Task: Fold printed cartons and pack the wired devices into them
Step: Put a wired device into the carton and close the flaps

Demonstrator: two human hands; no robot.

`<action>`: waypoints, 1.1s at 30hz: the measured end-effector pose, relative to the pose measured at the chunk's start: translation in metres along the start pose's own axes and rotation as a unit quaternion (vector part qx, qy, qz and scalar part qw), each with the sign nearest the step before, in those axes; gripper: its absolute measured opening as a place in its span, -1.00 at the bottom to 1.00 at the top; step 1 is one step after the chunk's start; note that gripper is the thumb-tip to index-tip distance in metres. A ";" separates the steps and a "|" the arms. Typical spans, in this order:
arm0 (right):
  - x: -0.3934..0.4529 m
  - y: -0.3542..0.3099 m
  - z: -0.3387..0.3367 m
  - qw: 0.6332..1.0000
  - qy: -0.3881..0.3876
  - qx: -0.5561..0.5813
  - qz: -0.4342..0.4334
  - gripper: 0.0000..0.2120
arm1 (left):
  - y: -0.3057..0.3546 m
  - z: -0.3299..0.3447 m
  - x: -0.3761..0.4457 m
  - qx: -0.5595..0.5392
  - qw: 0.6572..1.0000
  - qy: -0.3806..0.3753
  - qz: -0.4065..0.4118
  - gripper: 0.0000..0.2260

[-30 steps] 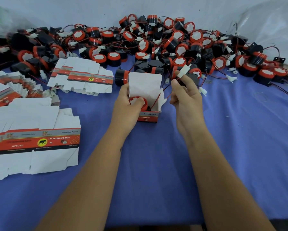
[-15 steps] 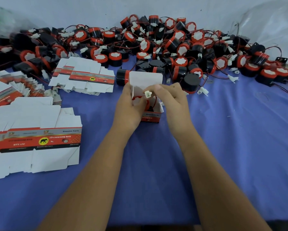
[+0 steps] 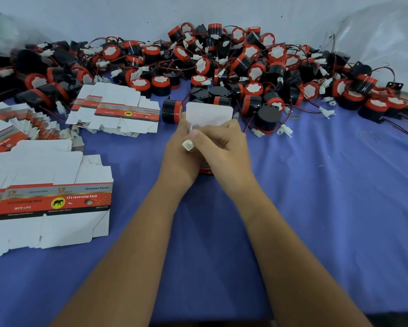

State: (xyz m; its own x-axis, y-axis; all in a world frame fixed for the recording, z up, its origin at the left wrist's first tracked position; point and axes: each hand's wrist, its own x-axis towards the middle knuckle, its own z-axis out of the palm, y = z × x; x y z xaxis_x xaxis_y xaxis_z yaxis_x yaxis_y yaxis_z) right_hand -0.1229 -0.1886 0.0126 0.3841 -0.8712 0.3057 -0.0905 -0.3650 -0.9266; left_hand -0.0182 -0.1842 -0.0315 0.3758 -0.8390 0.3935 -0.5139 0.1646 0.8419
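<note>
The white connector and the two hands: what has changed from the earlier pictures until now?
The right hand carried the white connector from above the pile down to the carton, against the left hand. The red device face seen in the carton earlier is now hidden behind both hands. The left hand kept its grip on the carton; the flat carton stacks and device pile stayed put.

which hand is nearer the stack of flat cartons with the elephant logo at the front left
Left. The left hand holds the open carton on the side facing that flat carton stack; the right hand sits beyond it, farther from the stack, pinching the white connector.
</note>
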 end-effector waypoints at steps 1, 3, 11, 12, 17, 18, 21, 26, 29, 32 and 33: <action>-0.001 0.000 0.003 1.000 0.006 -0.007 -0.002 -0.80 | -0.002 -0.002 -0.001 -0.016 1.000 -0.016 0.012 -0.65; -0.001 0.000 0.006 0.999 0.028 -0.011 -0.012 -0.79 | 0.002 -0.002 -0.003 -0.003 1.000 -0.019 -0.011 -0.73; 0.012 0.008 -0.018 0.990 0.109 0.084 -0.005 -0.77 | 0.012 -0.007 -0.004 -0.102 0.990 -0.010 -0.093 -0.55; 0.013 0.010 -0.019 0.990 0.117 0.078 -0.001 -0.76 | 0.010 -0.007 -0.003 -0.102 0.990 -0.010 -0.101 -0.55; 0.014 0.018 -0.015 0.988 0.142 -0.049 -0.032 -0.76 | 0.010 -0.007 -0.004 -0.101 0.989 0.003 -0.105 -0.55; 0.014 0.020 -0.014 0.986 0.142 -0.081 -0.043 -0.76 | 0.010 -0.006 -0.004 -0.101 0.990 0.005 -0.102 -0.54; 0.010 0.026 -0.012 0.962 0.154 -0.192 -0.115 -0.75 | 0.009 -0.006 -0.004 -0.096 0.991 0.008 -0.097 -0.52; 0.010 0.033 -0.021 0.918 0.189 -0.296 -0.185 -0.67 | 0.008 -0.005 -0.004 -0.097 0.989 0.031 -0.105 -0.56; 0.010 0.037 -0.023 0.892 0.176 -0.355 -0.216 -0.71 | 0.009 -0.005 -0.004 -0.095 0.989 0.039 -0.107 -0.57; 0.009 0.039 -0.020 0.867 0.179 -0.396 -0.243 -0.79 | 0.008 -0.005 -0.003 -0.093 0.989 0.041 -0.105 -0.59; 0.009 0.040 -0.019 0.866 0.180 -0.398 -0.245 -0.81 | 0.008 -0.005 -0.004 -0.093 0.989 0.041 -0.106 -0.59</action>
State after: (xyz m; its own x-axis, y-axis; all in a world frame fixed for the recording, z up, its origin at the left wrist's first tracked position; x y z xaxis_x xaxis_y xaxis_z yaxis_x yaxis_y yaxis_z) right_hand -0.1411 -0.2170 -0.0173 0.2571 -0.5418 0.8002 -0.6576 -0.7048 -0.2659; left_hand -0.0198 -0.1774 -0.0245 0.5251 -0.8212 0.2233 -0.2686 0.0890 0.9591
